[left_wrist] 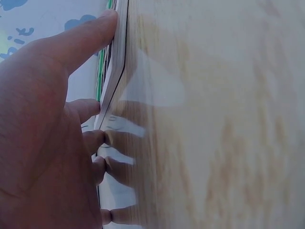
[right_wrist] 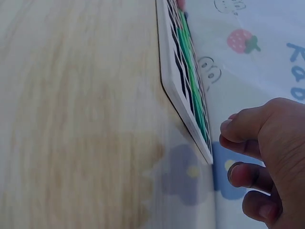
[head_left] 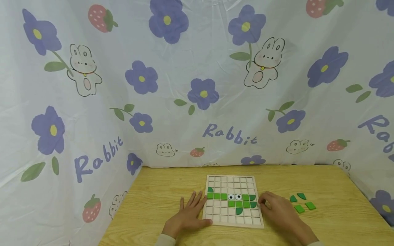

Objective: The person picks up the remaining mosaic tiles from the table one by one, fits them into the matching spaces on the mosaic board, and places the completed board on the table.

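Note:
A wooden grid board (head_left: pixel 225 219) lies on the table. Several light green square tiles (head_left: pixel 217 196) sit in its cells, along with dark green quarter-round tiles (head_left: pixel 239 211) and two white eye tiles (head_left: pixel 231 197). My left hand (head_left: pixel 190 214) rests with spread fingers at the board's left edge, its thumb touching the near-left corner. Beside the right edge is my right hand (head_left: pixel 279 210), fingers loosely bent; the right wrist view shows the thumb (right_wrist: pixel 243 125) close to the bent fingers and nothing between them.
To the right of my right hand lie two loose dark green quarter-round pieces (head_left: pixel 301 196) and two light green squares (head_left: pixel 310 205). A cloth (head_left: pixel 172 143) printed with flowers and rabbits hangs behind the wooden table (head_left: pixel 160 191) and at its sides.

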Demonstrator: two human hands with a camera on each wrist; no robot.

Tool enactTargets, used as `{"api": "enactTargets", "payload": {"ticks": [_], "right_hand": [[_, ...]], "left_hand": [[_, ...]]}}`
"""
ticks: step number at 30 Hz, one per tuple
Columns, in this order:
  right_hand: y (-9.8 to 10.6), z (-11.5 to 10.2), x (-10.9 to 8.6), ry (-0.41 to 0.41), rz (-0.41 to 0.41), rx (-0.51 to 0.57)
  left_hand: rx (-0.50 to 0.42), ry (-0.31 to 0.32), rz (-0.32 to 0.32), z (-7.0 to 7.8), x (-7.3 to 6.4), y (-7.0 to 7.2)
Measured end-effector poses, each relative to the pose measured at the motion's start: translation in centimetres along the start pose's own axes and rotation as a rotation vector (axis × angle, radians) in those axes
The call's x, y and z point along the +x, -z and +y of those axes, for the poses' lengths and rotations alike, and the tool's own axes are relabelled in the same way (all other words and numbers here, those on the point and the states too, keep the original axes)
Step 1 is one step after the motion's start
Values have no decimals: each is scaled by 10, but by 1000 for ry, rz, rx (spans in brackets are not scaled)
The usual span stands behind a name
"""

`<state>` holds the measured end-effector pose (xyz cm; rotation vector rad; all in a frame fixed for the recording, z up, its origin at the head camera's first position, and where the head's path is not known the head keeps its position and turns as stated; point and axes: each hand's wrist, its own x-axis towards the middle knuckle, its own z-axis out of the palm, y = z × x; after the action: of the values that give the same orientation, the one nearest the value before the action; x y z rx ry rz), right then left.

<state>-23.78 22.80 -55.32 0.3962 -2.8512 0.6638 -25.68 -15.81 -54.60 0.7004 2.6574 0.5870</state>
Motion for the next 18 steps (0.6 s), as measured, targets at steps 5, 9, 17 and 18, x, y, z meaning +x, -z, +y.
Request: {"api": "enactTargets", "payload": {"ticks": [5,9,17,18], "right_hand": [[13,15,-6,-9,28,40],[24,25,-12,-33,38,41],[37,46,-26,-51,95,-35],[38,49,-28,-50,102,-49]], "left_hand": [[-3,-1,4,-1,1,0],[-4,-1,2,-2,1,-1],[1,8,4,-2,0,-2],[2,10,4,-2,0,-2]]}}
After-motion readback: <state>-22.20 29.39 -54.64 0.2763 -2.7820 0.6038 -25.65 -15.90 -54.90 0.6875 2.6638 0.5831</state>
